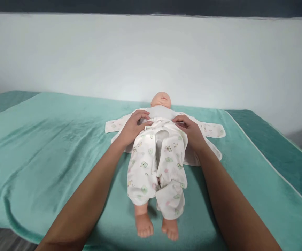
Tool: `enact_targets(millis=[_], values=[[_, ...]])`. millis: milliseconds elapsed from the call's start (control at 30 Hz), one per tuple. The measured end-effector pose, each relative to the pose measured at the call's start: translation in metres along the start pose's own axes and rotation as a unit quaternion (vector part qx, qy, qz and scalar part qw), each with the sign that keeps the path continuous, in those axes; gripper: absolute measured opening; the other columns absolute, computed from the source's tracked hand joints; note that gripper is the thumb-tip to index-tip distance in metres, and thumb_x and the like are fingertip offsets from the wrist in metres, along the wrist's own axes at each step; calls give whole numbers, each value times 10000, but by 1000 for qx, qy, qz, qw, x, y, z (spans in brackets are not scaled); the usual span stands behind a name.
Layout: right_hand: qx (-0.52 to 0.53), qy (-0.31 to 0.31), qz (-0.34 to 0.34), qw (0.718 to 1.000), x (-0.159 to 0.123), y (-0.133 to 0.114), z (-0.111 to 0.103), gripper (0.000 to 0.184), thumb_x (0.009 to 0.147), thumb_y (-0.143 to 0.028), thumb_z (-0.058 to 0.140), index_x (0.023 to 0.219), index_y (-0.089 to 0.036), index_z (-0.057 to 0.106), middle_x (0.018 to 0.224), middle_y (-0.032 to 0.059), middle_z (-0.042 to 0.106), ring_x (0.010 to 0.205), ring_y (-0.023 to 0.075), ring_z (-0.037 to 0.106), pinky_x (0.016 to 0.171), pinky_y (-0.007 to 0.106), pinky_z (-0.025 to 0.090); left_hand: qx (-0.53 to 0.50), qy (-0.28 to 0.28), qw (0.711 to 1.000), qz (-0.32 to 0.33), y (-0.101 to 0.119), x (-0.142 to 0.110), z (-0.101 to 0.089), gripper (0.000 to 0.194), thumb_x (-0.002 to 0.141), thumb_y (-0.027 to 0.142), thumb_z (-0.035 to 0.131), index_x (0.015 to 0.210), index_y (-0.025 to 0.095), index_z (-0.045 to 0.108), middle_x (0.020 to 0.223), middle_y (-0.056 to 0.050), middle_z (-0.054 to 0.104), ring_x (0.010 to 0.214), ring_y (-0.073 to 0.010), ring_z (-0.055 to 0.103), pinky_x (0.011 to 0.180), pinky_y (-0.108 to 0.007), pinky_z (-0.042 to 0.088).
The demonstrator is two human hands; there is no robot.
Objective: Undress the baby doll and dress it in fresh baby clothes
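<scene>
A baby doll (161,100) lies on its back, head at the far end and bare feet towards me. It wears white baby trousers (143,157) with a green and pink animal print. My left hand (136,126) pinches the waistband at the left side, fingers bent and thumb on the cloth. On the right side, my right hand (188,128) holds the waistband too, its fingertips partly hidden by the fabric. A matching long-sleeved baby top (213,130) is on the doll, sleeves stretched out sideways and lower flaps spread out beside the trousers.
A light green blanket (48,153) with several wrinkles covers the surface under the doll. Darker green cloth (278,146) shows along the right side. A white wall (151,55) stands right behind the doll's head. Grey floor (4,240) shows at the lower left.
</scene>
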State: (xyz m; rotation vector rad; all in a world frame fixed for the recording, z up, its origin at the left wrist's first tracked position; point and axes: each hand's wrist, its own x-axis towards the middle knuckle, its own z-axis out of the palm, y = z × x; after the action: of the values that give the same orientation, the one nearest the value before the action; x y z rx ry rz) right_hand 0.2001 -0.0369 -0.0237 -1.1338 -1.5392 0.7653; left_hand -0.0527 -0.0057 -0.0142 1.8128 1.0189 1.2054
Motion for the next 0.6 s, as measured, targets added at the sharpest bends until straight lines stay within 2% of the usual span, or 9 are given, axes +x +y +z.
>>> enact_targets(millis=[133,233,333,433,500,600], values=[[-48,-106,-23,993,13,-1,-6,232,832,-463,732,861,-245,657,1131,52,578,1084,239,540,990,379,427,47,-60,997,8,6,6,-5,172,786,313,758,757,223,614,1368,-53,604,1377,-287,435,1174,-406,285],[-62,-121,-57,989,18,-1,-4,287,885,-518,683,829,-243,622,1137,68,548,1114,249,520,962,374,427,49,-77,996,8,6,12,-6,183,849,308,680,745,221,558,1265,-52,656,1247,-269,541,1062,-380,373],[-91,-103,-76,988,26,0,0,304,925,-509,626,802,-239,561,1025,48,572,951,221,532,837,349,431,79,-43,996,7,0,28,-4,189,886,317,626,752,225,531,920,-22,685,946,-222,603,853,-324,415],[-151,-53,-35,986,39,3,5,288,930,-443,590,761,-233,489,782,-3,537,719,176,458,692,318,377,98,6,995,-20,-8,50,1,218,860,289,658,724,228,501,626,32,531,643,-166,464,688,-298,340],[-177,-21,-6,984,48,6,8,280,914,-395,587,733,-230,451,682,-27,475,655,160,406,647,306,337,90,28,994,-56,-14,62,6,243,856,264,661,707,228,473,572,45,469,585,-151,392,654,-298,294],[-182,11,9,983,59,12,10,263,894,-341,596,725,-230,427,668,-34,460,648,156,394,639,306,317,82,62,990,-93,-22,69,13,247,870,241,637,713,231,447,568,48,438,588,-152,374,652,-300,272]])
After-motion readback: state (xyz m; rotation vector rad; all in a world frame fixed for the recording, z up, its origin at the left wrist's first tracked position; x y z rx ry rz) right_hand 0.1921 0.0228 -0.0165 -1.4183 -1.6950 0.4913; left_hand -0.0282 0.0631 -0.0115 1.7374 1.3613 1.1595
